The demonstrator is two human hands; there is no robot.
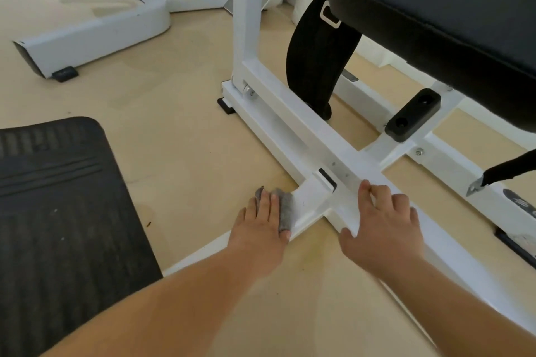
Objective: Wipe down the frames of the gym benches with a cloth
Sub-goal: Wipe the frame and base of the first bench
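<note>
Mid-task, judging by reach. Left hand (pixel 261 226), fingers flat and together, presses cloth (pixel 285 209) on stub at bench frame (pixel 290 124) rail junction. Right hand (pixel 383 229), fingers spread, braces on rail. Upright (pixel 246 23) and neighbouring frame (pixel 87 40) probably left.

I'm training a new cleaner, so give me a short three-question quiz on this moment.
1. True or false: the grey cloth is under the right hand.
2. Which hand rests on the white frame with no cloth?
3. What lies on the floor beside the left hand? A) black mat B) bucket C) towel
Key: 1 false; 2 right; 3 A.
</note>
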